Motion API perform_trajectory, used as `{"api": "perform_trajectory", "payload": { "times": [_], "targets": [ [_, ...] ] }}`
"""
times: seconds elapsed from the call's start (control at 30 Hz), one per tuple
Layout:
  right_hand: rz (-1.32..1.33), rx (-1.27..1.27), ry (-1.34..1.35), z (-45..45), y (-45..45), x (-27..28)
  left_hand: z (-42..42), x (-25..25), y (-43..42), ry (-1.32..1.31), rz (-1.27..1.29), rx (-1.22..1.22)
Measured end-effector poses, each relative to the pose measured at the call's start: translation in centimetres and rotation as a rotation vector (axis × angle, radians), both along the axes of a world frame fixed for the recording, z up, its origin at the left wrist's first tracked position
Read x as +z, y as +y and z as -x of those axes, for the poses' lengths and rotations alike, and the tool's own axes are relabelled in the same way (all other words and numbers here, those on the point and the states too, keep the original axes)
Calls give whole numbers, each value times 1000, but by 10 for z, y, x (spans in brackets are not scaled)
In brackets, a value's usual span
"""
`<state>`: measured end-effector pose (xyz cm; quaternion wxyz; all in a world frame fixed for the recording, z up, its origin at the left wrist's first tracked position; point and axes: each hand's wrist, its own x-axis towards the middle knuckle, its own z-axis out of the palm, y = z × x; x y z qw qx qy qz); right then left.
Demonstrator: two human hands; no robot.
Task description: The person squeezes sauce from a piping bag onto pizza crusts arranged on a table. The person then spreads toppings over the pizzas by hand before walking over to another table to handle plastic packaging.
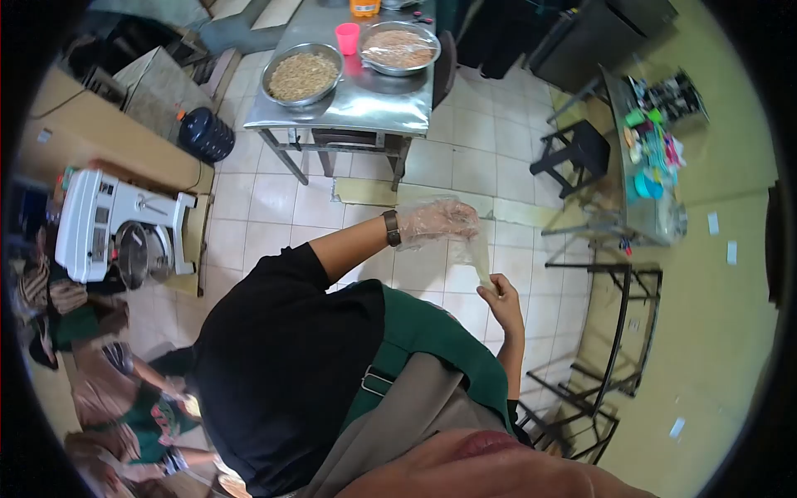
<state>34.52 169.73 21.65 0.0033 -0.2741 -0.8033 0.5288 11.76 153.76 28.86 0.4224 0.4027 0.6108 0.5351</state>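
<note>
My left hand, with a dark watch on the wrist, is inside a loose clear plastic glove. Its fingers are curled, and a thin translucent piece of plastic, which looks like another disposable glove, hangs from them. The lower end of that plastic is pinched between the thumb and fingers of my bare right hand. The piece is stretched between both hands, above the tiled floor and in front of my green apron.
Ahead stands a steel table with two metal bowls of food, one film-covered, and a pink cup. A mixer and water jug are left. Right are a black stool and metal frames. Co-workers work lower left.
</note>
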Motion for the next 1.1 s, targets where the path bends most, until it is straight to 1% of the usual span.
{"api": "perform_trajectory", "payload": {
  "times": [0.03,0.07,0.1,0.17,0.2,0.27,0.3,0.37,0.4,0.43,0.47,0.5,0.57,0.6,0.63,0.7,0.73,0.77,0.8,0.83,0.87,0.9,0.93,0.97,1.03,1.07,1.1],
  "targets": [
    [31,51,1,17,11,-1,9,7,2,-37,-34,-6],
    [5,125,-1,33,27,-11,18,10,5,-70,-69,-12],
    [10,160,-1,51,44,-21,26,8,11,-69,-65,24],
    [-86,322,31,88,73,-39,39,-1,17,-314,-194,109],
    [-40,387,66,110,82,-31,42,4,15,-325,-183,137],
    [-51,481,88,159,102,-16,57,36,15,-164,-112,352],
    [-56,525,90,183,113,-11,59,44,15,-163,-116,383],
    [-65,606,143,235,131,-7,67,54,13,37,-40,670],
    [-69,654,196,267,137,-6,73,50,10,51,-48,701],
    [-70,682,209,300,139,-7,77,40,6,39,-87,817],
    [-134,767,290,335,139,-7,82,33,1,27,-125,931],
    [-196,847,367,367,136,-8,86,32,-3,34,-124,957],
    [-264,961,536,429,115,7,93,29,-10,-208,-352,999],
    [-338,972,601,458,102,11,97,27,-15,-193,-306,1097],
    [-413,978,671,487,90,14,101,24,-16,-184,-314,1114],
    [-456,1036,750,556,66,0,112,18,-22,-439,-454,1270],
    [-443,1043,742,572,53,-5,118,18,-26,-429,-473,1271],
    [-539,1037,751,601,38,-1,131,19,-31,-414,-483,1282],
    [-637,1035,750,627,26,2,138,18,-34,-431,-551,1278],
    [-638,1061,739,653,21,-11,140,16,-32,-466,-618,1277],
    [-704,1085,729,679,9,-24,145,20,-30,-492,-635,1347],
    [-770,1104,734,700,-4,-22,152,20,-32,-483,-648,1367],
    [-813,1129,659,718,-15,-21,159,20,-34,-511,-614,1395],
    [-808,1154,666,733,-23,-22,164,19,-35,-549,-577,1424],
    [-1002,1168,376,753,-39,-19,177,26,-34,-514,-559,1450],
    [-990,1188,376,762,-45,-24,184,32,-33,-477,-574,1447],
    [-1010,1199,312,780,-49,-36,189,36,-32,-438,-590,1443]
  ]
}}
